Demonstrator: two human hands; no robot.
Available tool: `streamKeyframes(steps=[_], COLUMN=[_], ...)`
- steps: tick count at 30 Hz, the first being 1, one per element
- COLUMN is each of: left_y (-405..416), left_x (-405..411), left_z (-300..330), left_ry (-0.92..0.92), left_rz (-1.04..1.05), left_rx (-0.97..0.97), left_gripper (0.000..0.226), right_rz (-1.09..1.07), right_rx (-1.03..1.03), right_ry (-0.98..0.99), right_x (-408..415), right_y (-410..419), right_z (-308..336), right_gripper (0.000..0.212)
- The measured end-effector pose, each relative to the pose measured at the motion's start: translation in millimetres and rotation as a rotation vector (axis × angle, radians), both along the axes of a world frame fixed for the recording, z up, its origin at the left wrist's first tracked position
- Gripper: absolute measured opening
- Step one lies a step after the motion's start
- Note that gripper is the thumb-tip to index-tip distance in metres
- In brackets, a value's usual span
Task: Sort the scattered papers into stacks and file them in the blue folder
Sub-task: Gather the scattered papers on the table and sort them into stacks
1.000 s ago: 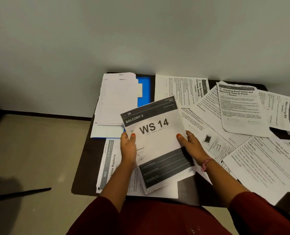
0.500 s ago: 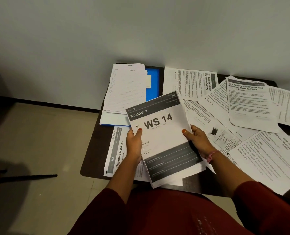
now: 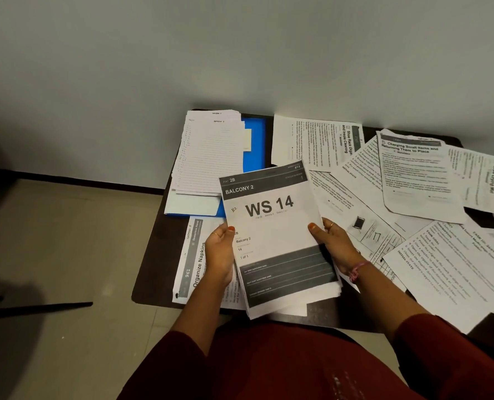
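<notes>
I hold a stack of papers (image 3: 274, 226) topped by a sheet reading "WS 14, Balcony 2" above the table's near edge. My left hand (image 3: 219, 252) grips its left edge, thumb on top. My right hand (image 3: 333, 243) grips its right edge the same way. The blue folder (image 3: 254, 145) lies at the table's back left, mostly covered by a pile of lined sheets (image 3: 208, 154). An "Organize Napkins" sheet (image 3: 195, 264) lies under my left hand. Several printed sheets (image 3: 413, 168) are scattered over the right half.
The dark table (image 3: 153, 272) stands against a grey wall. Beige floor tiles lie to the left, with a thin dark bar (image 3: 40, 306) on them. Loose sheets overhang the table's right front edge (image 3: 453, 290).
The stack sits slightly lower and nearer to me in both hands. My view has shifted a little; the papers on the table have not moved.
</notes>
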State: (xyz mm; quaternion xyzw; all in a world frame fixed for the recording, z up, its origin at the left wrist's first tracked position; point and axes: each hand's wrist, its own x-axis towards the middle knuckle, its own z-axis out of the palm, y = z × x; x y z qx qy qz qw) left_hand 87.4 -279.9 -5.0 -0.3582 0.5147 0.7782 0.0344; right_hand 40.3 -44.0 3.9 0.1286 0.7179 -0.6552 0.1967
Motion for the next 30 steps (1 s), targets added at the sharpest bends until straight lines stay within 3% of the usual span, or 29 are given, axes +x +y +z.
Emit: streamKeyframes(steps=[7, 15, 25, 28, 30], left_y=[-2.5, -2.0, -18.7, -23.0, -22.1], left_x=[-7.5, -12.8, -23.6, -26.8, -28.2], left_z=[1.8, 5.6, -0.3, -4.3, -5.3], left_ry=[-0.021, -0.013, -0.029, -0.049, -0.050], left_rz=[0.068, 0.129, 0.195, 0.189, 0.182], left_rx=[0.064, 0.197, 0.208, 0.170, 0.159], left_gripper=[0.024, 0.012, 0.009, 0.007, 0.006], right_rz=[-0.041, -0.083, -0.092, -0.104, -0.103], right_rx=[-0.039, -0.125, -0.120, -0.155, -0.161], right_ry=[0.013, -0.044, -0.075, -0.077, -0.078], right_x=[-0.5, 3.2, 6.0, 7.5, 7.2], right_y=[1.1, 8.7, 33.3, 35.3, 36.4], right_z=[1.6, -1.0, -5.8, -5.7, -7.2], right_gripper=[0.027, 0.025, 0.022, 0.035, 0.029])
